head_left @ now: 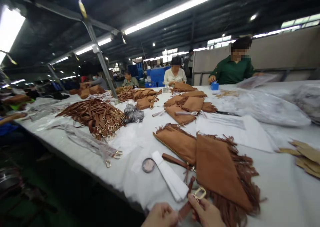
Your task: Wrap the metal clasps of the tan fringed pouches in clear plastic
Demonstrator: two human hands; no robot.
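At the bottom of the head view, my left hand (161, 215) is closed on one end of a brown leather strap (185, 211). My right hand (206, 211) pinches the same strap near its gold metal clasp (200, 193), to the right of my left hand. Just beyond my hands lies a brown fringed leather bag (220, 167), partly over a second brown bag (178, 142) with a zip edge. A short brown wrist strap (175, 161) extends from the bags. Folded white strips (170, 177) and a small round tin (148, 165) lie to the left.
A heap of brown straps with gold clasps (100, 117) covers the table's left part. Straps in clear plastic (90, 142) lie nearer. More brown bags (186, 103), plastic bags (272, 107) and tan pieces (307, 153) lie around. Several co-workers sit beyond, one in green (235, 69).
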